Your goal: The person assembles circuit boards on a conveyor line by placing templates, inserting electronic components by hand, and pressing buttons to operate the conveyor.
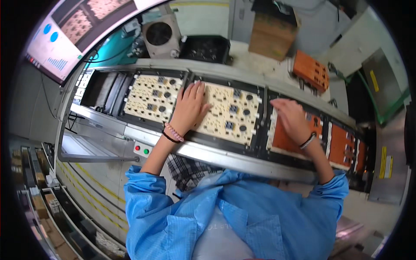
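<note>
Cream board (pixel 219 119): it sits in the black frame (pixel 225 145) at the middle of the metal conveyor (pixel 208 155), directly in front of the person. To its left, another compartment holds a second cream board (pixel 149 93) with similar parts. To its right, the adjoining compartment holds an orange board (pixel 284 136) with a pale edge, and a further orange board (pixel 339 145) lies beyond it. Behind the conveyor, a black bin (pixel 227 48) contains many small dark pieces, too blurred to identify. A cardboard box (pixel 271 41) stands farther right; its contents cannot be made out.

The cream board is a flat, roughly rectangular panel with numerous small holes and light fittings. Three square dark parts form a column on its right half, each paired with a round black part to its right. The left hand covers a portion of its left side.

Left hand (pixel 190 106): fingers extended and slightly spread, closed on nothing, thumb held out to the right; the fingertips lie at the upper left edge of the board. Contact is not certain. Right hand (pixel 291 119): positioned over the orange board, fingers together and gently bent. Their undersides are hidden; whether they grasp anything cannot be told.
</note>
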Available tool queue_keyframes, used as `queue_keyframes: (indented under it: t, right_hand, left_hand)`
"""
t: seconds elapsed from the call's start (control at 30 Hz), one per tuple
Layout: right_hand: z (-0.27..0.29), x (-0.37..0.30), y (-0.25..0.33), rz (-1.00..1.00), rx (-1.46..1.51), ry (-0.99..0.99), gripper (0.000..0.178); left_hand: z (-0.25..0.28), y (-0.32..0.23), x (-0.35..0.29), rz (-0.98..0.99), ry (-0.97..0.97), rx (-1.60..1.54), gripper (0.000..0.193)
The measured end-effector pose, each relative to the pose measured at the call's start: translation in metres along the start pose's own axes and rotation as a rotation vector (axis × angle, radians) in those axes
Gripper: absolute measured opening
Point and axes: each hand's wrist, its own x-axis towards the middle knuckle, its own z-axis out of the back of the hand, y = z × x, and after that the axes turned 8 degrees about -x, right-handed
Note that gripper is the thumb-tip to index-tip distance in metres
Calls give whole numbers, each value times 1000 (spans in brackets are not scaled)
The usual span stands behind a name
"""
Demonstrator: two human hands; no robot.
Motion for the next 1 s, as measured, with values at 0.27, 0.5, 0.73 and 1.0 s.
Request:
queue_keyframes:
  t: [0.27, 0.5, 0.73, 1.0]
  right_hand:
    - [-28, 34, 12, 90, -193, 155, 48]
    - [-40, 30, 19, 119, -318, 39, 50]
    - [-40, 38, 19, 154, -366, 73, 55]
    - [-37, 39, 20, 117, -309, 86, 44]
  left_hand:
    - [-4, 30, -6, 69, 143, 29, 76]
    - [-1, 42, 6, -27, 136, 104, 69]
    - [4, 46, 14, -71, 161, 23, 64]
    - [2, 47, 7, -61, 139, -78, 66]
